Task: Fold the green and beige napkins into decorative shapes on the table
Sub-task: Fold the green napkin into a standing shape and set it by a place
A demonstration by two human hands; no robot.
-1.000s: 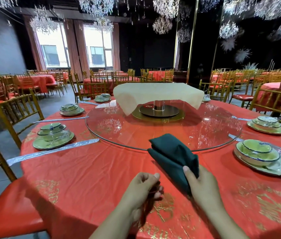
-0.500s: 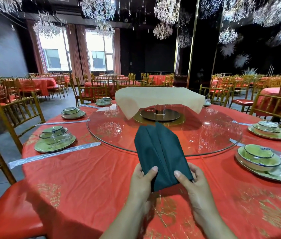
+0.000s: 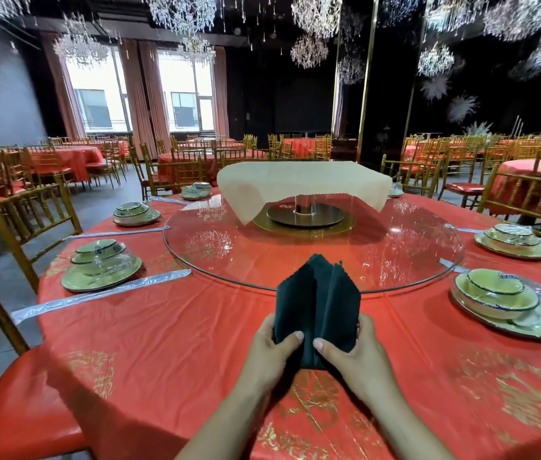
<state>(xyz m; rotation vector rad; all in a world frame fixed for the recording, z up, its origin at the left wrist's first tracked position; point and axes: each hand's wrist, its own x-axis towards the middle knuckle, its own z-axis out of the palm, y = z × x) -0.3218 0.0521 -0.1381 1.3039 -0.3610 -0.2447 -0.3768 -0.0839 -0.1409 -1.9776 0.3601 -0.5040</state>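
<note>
A dark green napkin (image 3: 319,300), folded into an upright pleated shape, stands above the red tablecloth (image 3: 176,330) close to me. My left hand (image 3: 270,351) grips its lower left side with the thumb across the front. My right hand (image 3: 355,353) grips the lower right side the same way. The napkin's top points away from me, toward the glass turntable (image 3: 395,257). A beige napkin (image 3: 302,182) lies spread over a raised stand at the middle of the turntable, its corners hanging down.
Plate-and-bowl place settings sit at the left (image 3: 101,268), far left (image 3: 134,214), right (image 3: 508,302) and far right (image 3: 511,240). Wrapped cutlery strips (image 3: 96,293) lie on the cloth. Gold chairs (image 3: 27,217) ring the table; a red seat (image 3: 13,416) is at my lower left.
The green napkin went from lying tilted in my right hand alone to being held upright by both hands, and its two sides are now drawn closer together into a narrower shape.
</note>
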